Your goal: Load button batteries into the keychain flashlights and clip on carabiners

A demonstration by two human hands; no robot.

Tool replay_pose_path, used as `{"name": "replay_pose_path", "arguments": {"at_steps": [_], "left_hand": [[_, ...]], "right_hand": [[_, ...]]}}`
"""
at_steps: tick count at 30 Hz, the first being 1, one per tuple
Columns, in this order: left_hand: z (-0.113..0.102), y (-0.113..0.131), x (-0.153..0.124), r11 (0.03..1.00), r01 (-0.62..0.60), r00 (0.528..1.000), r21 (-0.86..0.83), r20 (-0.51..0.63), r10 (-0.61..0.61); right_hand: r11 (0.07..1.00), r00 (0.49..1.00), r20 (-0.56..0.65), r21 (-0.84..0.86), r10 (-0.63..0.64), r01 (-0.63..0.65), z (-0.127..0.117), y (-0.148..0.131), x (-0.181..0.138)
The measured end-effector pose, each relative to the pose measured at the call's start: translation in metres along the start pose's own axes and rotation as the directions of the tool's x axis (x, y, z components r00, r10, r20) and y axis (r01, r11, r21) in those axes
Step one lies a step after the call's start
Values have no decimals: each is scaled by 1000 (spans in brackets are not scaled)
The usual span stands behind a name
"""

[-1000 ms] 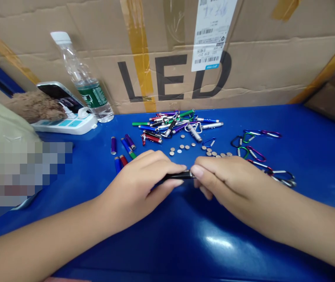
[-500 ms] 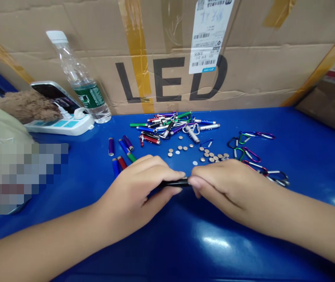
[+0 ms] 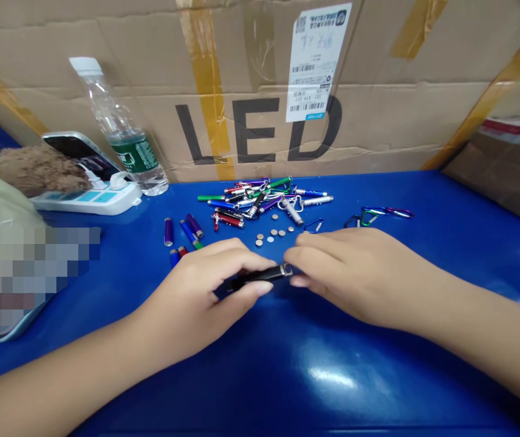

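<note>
My left hand (image 3: 217,282) is closed around a slim black mini flashlight (image 3: 262,276), held nearly level with its silver end pointing right. Thumb and fingers grip it from below and above; its left part is hidden in the palm. At the silver end, my right hand (image 3: 355,273) has its fingers bent together in a pinch. Whether they touch that end or hold a small part is hidden. Behind the hands lie several silver button cells (image 3: 274,232). Left of them are several short coloured tubes (image 3: 168,232).
A pile of coloured mini flashlights (image 3: 260,200) lies at the back of the blue table (image 3: 260,376). Carabiners (image 3: 373,213) lie to the right. A bottle (image 3: 130,142), phone (image 3: 78,155) and power strip (image 3: 100,200) stand left; a large cardboard box (image 3: 141,73) stands behind.
My right fingers have shifted slightly back from the flashlight, and its silver end now shows. The flashlight tilts up a little more on the right. The view has shifted slightly.
</note>
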State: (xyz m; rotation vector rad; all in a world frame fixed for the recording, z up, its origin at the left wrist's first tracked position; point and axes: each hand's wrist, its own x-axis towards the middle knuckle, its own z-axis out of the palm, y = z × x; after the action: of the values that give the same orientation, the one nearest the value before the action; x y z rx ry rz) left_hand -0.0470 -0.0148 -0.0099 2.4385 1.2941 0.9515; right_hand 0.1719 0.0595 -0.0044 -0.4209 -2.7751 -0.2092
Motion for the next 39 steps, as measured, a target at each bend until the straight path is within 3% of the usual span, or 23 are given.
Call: {"name": "replay_pose_path", "arguments": {"at_steps": [2,4,7,10,12,16,19,20,24,26,28,30,31,33,36,37,39], "left_hand": [[0,-1,-1,1000,-27,1000,-2,16,27],[0,-1,-3,997,-68,997,28,21,68],[2,-1,-5,983,-125,992,134,-13,128],[3,-1,-6,938,-164,981,304,-52,188],[4,0,-7,892,-199,968,406,-62,244],[2,0,-7,812,-274,939,516,-41,343],[-1,0,-7,801,-269,936,535,-49,347],[-1,0,-6,815,-245,946,525,-56,320],[-2,-1,-5,858,-198,967,475,-50,250],[-2,-1,-5,831,-255,943,495,-60,326],[-2,0,-6,791,-301,912,532,-81,402],[-2,1,-6,782,-295,908,549,-94,408],[-3,1,-6,797,-272,921,540,-93,377],[-3,1,-6,845,-200,958,495,-82,275],[-6,-4,-4,903,-96,986,420,-80,143],[-8,-7,-3,913,-74,989,401,-87,118],[-10,-14,-2,927,-46,991,372,-100,90]], "right_hand": [[999,999,16,-17,-46,46,0,-1,0],[996,997,65,80,-36,31,-1,-5,2],[919,978,174,354,119,-175,-3,-16,5],[706,907,310,572,286,-418,-8,-24,8],[536,860,398,672,321,-511,-12,-26,9],[237,796,543,764,268,-601,-15,-24,9],[133,777,577,775,253,-618,-12,-22,9],[146,788,554,785,268,-602,-12,-22,9],[358,859,386,791,337,-496,-9,-22,8],[329,853,411,796,320,-507,-9,-23,8],[228,828,483,805,286,-548,-10,-25,8],[208,825,494,807,273,-552,-11,-25,9],[247,839,471,809,272,-534,-13,-24,9],[430,882,376,772,284,-468,-16,-17,9],[772,901,202,465,384,-433,-20,8,6],[830,887,159,313,434,-462,-21,20,3],[852,853,151,95,499,-515,-23,46,-5]]}}
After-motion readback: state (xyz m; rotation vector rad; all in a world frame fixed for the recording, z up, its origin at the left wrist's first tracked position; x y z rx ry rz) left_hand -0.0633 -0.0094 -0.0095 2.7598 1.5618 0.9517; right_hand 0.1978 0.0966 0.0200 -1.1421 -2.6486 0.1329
